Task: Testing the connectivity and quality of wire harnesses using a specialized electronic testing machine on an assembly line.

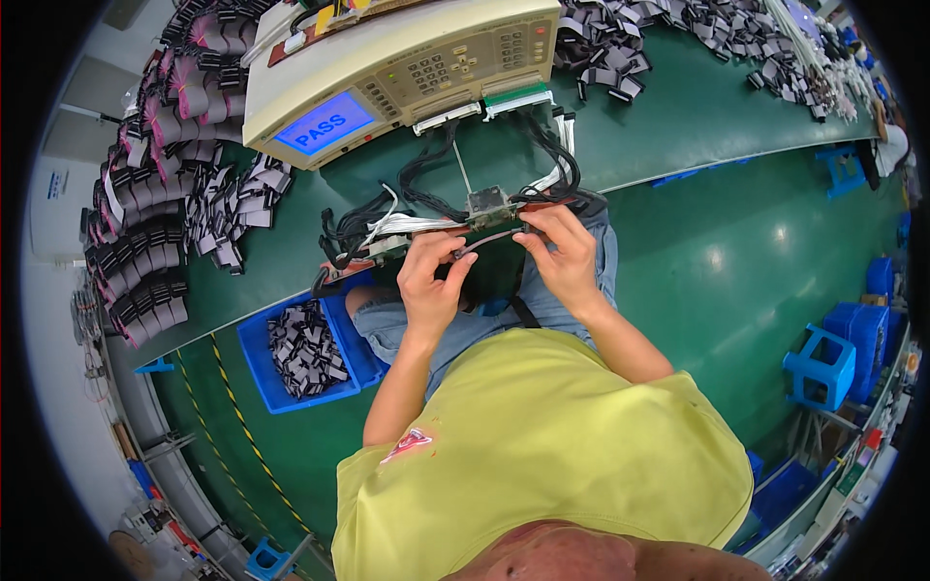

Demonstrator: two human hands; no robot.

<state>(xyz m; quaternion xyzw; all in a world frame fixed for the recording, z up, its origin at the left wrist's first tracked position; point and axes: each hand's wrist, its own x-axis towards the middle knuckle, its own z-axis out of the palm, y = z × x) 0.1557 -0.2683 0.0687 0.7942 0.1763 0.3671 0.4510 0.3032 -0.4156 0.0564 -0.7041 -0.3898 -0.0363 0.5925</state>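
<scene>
A short grey ribbon cable (492, 238) stretches between my two hands, just in front of the bench edge. My left hand (433, 279) pinches its left end between thumb and fingers, and my right hand (564, 257) pinches the other end. Fingertips cover most of both connectors. Right behind the cable sits a small test fixture (487, 203) on the bench edge, with black and white wire bundles (426, 194) running to it. These wires lead up to a beige bench tester (417, 87) with a keypad and a lit blue screen (325, 123).
Bundled ribbon cables (155, 203) are stacked on the bench's left, beside a loose pile (237, 208). More cable heaps (605, 48) lie at the back right. A blue bin (254, 353) of ribbon cables stands low left. Blue stools (821, 368) stand on the green floor at right.
</scene>
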